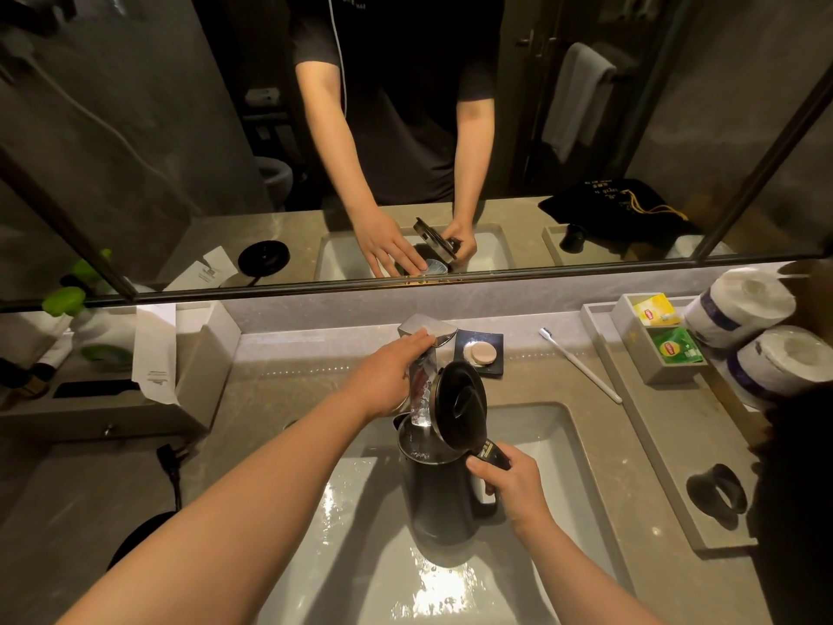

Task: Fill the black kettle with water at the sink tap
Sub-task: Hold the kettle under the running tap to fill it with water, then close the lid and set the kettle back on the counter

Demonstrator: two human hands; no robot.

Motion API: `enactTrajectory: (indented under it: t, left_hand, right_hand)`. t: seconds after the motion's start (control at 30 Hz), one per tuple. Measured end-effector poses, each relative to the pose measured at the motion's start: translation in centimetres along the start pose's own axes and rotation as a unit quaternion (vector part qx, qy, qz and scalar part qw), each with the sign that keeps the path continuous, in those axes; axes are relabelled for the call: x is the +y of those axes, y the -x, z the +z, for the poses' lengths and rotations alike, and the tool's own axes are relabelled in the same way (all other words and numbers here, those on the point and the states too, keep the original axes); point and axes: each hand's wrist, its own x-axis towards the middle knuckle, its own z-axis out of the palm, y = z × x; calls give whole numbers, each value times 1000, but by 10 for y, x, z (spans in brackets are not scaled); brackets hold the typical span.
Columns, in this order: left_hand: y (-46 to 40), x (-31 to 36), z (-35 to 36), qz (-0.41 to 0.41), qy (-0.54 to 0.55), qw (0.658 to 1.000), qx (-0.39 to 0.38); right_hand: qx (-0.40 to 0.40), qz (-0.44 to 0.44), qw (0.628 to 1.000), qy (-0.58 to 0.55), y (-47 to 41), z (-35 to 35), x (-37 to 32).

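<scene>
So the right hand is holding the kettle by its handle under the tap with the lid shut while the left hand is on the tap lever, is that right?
Not quite: the lid is flipped open, standing up behind the kettle's mouth, as the head view shows. The rest holds: the right hand holds the kettle by its handle under the tap, and the left hand is on the tap lever.

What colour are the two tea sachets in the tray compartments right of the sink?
One tea sachet is yellow, the other sachet green, both with a red logo; head view.

Dim, warm light; glare glints on the wet sink (450, 579) below the grips; edges bow, corners perhaps blurred.
</scene>
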Motion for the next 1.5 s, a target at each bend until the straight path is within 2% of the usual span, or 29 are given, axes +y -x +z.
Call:
enactTrajectory:
  t: [0.1,0.23,0.33,0.37,0.43,0.53,0.73,0.9,1.03,1.13,1.27,1.5]
  left_hand:
    - [-1,1,1,2,-12,1000,-7]
    - [-5,3,2,22,-54,996,-63]
    - [-5,3,-1,-3,11,997,-78]
    - [-4,5,-1,-16,41,997,-60]
    - [3,11,4,-32,94,995,25]
    - [23,23,15,-7,143,982,124]
    - [58,48,25,71,99,984,128]
    - [80,79,15,139,132,970,149]
    - [88,105,4,220,58,964,139]
    - [91,105,0,191,55,967,161]
    - [103,91,-2,117,58,981,145]
    - [128,76,-6,69,89,983,147]
  right_hand:
    - [1,-2,1000,9,0,1,2]
    - [2,-3,1000,17,0,-1,4]
    - [1,-10,1000,15,3,-3,3]
    - [1,-12,1000,16,5,-4,2]
    - [2,-19,1000,19,9,-8,2]
    - [3,-27,999,17,18,-15,0]
    - [4,-48,999,17,44,-37,-7]
    - [11,-74,997,17,69,-54,-23]
    - [23,-85,996,8,84,-64,-38]
    - [32,-109,994,-3,94,-66,-50]
    - [34,-145,989,-9,103,-64,-68]
    - [22,-187,982,-29,109,-47,-102]
